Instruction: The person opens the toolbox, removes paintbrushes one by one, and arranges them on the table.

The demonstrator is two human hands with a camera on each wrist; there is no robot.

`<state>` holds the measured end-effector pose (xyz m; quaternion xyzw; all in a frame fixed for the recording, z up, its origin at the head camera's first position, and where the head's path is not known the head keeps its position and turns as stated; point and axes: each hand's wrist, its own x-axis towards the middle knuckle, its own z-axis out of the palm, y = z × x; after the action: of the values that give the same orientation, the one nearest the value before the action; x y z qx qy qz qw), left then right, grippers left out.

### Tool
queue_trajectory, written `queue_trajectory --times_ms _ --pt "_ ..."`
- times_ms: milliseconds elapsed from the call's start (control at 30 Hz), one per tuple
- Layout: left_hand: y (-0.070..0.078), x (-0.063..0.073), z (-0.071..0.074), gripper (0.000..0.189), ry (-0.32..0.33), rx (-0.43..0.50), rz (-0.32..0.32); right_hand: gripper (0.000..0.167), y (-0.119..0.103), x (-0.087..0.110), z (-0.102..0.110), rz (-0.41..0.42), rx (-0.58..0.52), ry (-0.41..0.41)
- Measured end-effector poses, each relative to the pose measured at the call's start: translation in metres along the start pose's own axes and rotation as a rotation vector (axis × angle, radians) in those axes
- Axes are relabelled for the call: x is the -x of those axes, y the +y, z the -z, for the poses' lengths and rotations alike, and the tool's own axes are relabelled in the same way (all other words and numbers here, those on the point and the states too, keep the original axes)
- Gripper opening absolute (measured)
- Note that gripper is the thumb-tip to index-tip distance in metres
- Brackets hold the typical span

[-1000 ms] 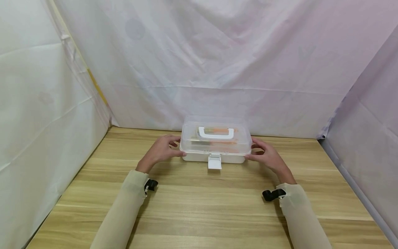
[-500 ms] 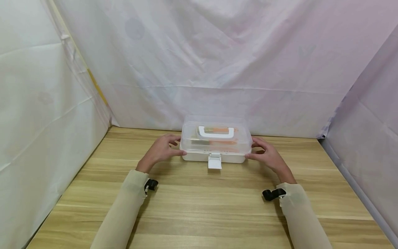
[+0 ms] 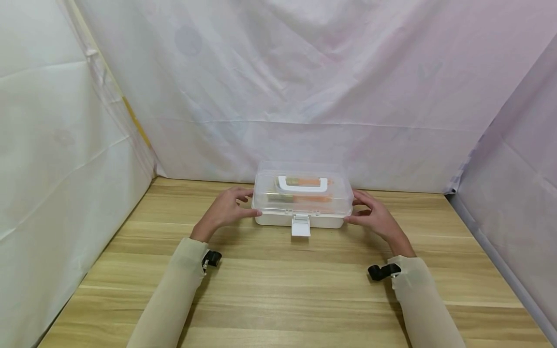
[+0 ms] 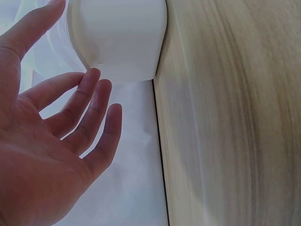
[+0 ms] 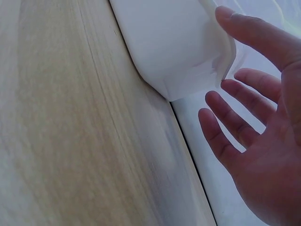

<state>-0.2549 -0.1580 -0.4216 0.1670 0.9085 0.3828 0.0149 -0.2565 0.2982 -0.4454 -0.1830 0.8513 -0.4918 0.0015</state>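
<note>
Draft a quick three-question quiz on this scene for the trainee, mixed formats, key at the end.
1. True or false: the clear lid is down on the box.
2. Multiple choice: what colour is the carry handle? A) black B) white C) orange
3. Short answer: of the person's two hands, which is at the box end on the head view's right?

Key: 1. True. 2. B. 3. The right hand.
</note>
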Motion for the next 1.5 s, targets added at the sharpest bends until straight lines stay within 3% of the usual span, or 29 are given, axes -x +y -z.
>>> queue_trajectory --times_ms 1133,1500 --pt "-0.0001 0.0009 0.0026 0.074 0.000 0.029 0.002 0.072 0.0029 0.0014 0.0004 0.014 0.021 0.021" --pt "-0.0013 -0.0003 0.0024 0.069 0.035 0.066 -0.040 0.071 0.0005 0.0019 0.0011 -0.029 0.015 0.022"
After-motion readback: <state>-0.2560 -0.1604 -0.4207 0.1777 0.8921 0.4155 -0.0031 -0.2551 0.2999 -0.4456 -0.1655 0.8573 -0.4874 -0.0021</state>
